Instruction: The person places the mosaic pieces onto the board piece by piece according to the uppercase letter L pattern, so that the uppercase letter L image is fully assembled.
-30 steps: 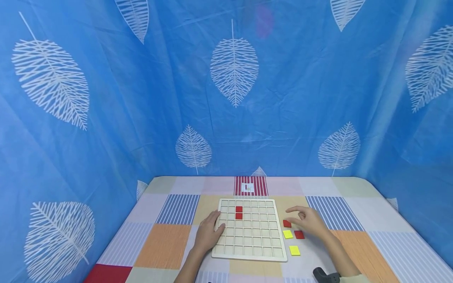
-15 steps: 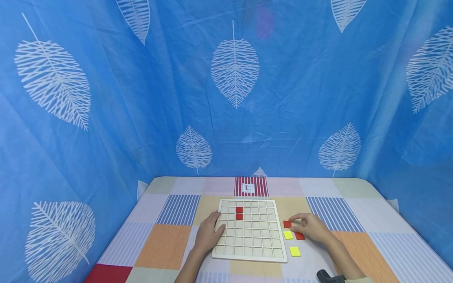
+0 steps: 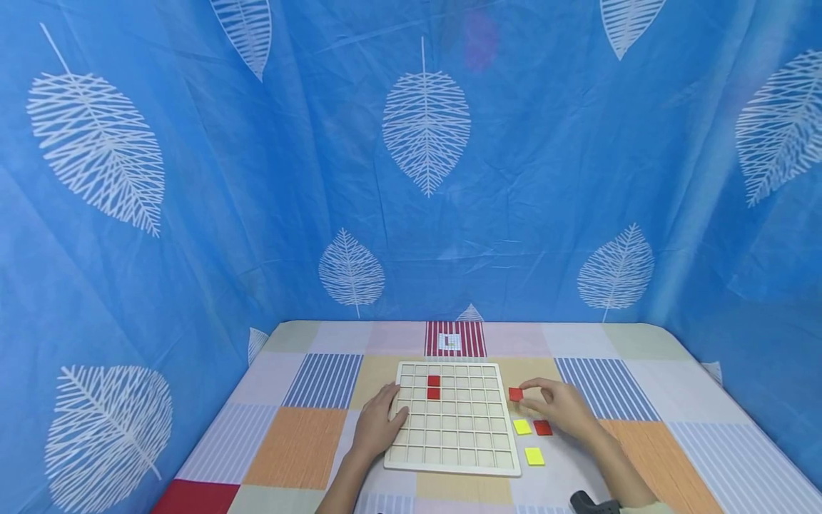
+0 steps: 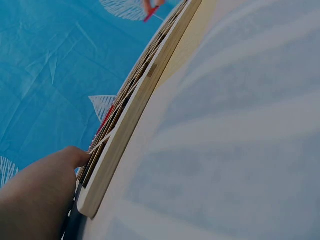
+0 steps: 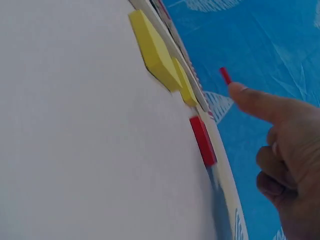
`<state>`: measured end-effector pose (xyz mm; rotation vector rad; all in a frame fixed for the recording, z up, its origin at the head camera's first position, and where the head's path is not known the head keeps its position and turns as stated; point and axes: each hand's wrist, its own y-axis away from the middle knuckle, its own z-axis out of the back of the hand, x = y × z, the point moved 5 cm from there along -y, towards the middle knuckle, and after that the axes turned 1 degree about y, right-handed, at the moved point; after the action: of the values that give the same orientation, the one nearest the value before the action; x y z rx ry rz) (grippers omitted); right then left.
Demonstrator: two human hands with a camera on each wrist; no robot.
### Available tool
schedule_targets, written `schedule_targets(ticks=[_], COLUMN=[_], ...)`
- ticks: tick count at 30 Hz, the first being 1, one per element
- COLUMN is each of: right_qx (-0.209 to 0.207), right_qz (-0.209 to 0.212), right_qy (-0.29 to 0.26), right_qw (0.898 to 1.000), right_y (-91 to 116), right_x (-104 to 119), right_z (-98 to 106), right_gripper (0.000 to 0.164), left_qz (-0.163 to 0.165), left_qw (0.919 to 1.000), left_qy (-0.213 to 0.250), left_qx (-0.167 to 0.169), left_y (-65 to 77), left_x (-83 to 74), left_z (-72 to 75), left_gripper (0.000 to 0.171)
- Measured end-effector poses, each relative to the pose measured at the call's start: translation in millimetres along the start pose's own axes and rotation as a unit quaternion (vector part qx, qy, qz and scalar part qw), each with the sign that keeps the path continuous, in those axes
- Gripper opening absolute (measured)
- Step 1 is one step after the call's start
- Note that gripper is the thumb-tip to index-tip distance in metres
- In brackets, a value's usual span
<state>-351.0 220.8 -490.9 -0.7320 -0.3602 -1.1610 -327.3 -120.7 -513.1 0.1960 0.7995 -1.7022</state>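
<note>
A pale wooden grid board (image 3: 457, 464) lies on the table, with two red square tiles (image 3: 434, 387) one below the other in its cells. My left hand (image 3: 377, 421) rests at the board's left edge, fingers along the rim and thumb over it; the thumb shows at the rim (image 4: 97, 197) in the left wrist view. My right hand (image 3: 565, 407) pinches another red tile (image 3: 516, 394) between thumb and fingertips, just right of the board. In the right wrist view this tile (image 5: 225, 75) is raised above the table, seen edge-on.
Below the right hand lie a yellow tile (image 3: 522, 427) and a red tile (image 3: 542, 427). A second yellow tile (image 3: 535, 456) is nearer the front. A small printed grid card (image 3: 449, 341) lies behind the board. Blue leaf-patterned curtain (image 3: 514, 178) surrounds the table's back and sides.
My right hand reached down to the red tile beside the board, took it and lifted it slightly up and leftward. The left hand and the board have stayed put.
</note>
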Motion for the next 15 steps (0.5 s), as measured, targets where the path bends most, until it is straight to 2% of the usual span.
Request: schedule_targets(ticks=[6,10,15], right_qx=[-0.005,-0.007,0.005], right_qz=[0.042,0.05,0.054], right_qy=[0.0,0.0,0.0], right_qw=[0.999,0.999,0.999], right_y=[-11.5,-19.2,-25.7], right_x=[35.8,58.0,79.4], right_z=[-10.4,-22.6,-44.8], right_gripper=[0.03,0.028,0.028], left_qz=[-0.018,-0.005,0.01], left_qw=[0.9995,1.0,0.9998], left_qy=[-0.01,0.004,-0.004], left_qx=[-0.025,-0.006,0.016], left_y=[1.8,0.9,-1.8], left_x=[-2.4,-1.6,1.1], left_z=[3.1,1.4,-0.8], left_gripper=[0.046,0.047,0.048])
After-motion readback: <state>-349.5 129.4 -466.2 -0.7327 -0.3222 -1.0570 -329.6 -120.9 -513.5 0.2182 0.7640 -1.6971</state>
